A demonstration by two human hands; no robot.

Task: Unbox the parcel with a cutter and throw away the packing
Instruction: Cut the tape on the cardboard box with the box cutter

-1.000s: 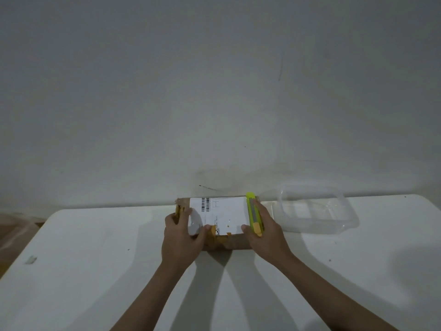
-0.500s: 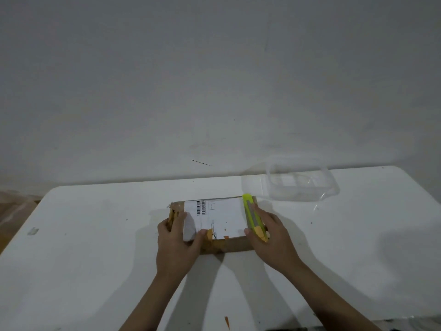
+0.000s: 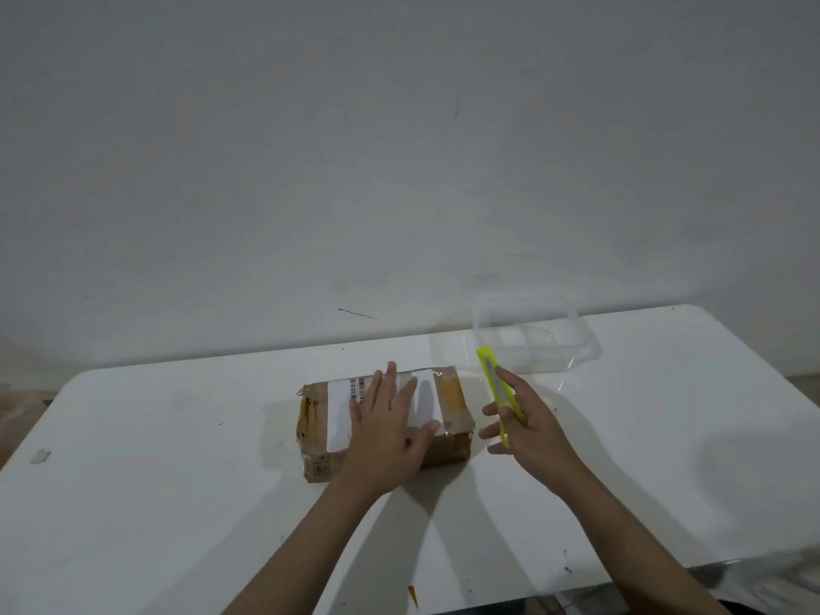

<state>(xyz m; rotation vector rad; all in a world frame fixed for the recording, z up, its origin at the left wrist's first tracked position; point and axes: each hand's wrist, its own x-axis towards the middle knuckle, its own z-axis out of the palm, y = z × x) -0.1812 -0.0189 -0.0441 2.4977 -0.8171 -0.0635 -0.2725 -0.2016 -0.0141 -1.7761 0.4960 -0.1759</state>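
A taped brown cardboard parcel (image 3: 452,403) with a white shipping label lies flat in the middle of the white table (image 3: 177,481). My left hand (image 3: 385,430) rests palm down on top of it, fingers spread over the label. To the right of the parcel, my right hand (image 3: 526,430) holds a yellow-green cutter (image 3: 492,379) above the table, its far end pointing away from me. The cutter is apart from the parcel.
A clear plastic container (image 3: 534,337) stands at the back of the table, right of the parcel, close to the wall. A small scrap (image 3: 41,456) lies near the left table edge. An orange sliver (image 3: 413,597) shows at the front edge.
My left hand moved from gripping the parcel's left end to lying flat on top. My right hand lifted the cutter off the parcel's right side and drew it to the right.
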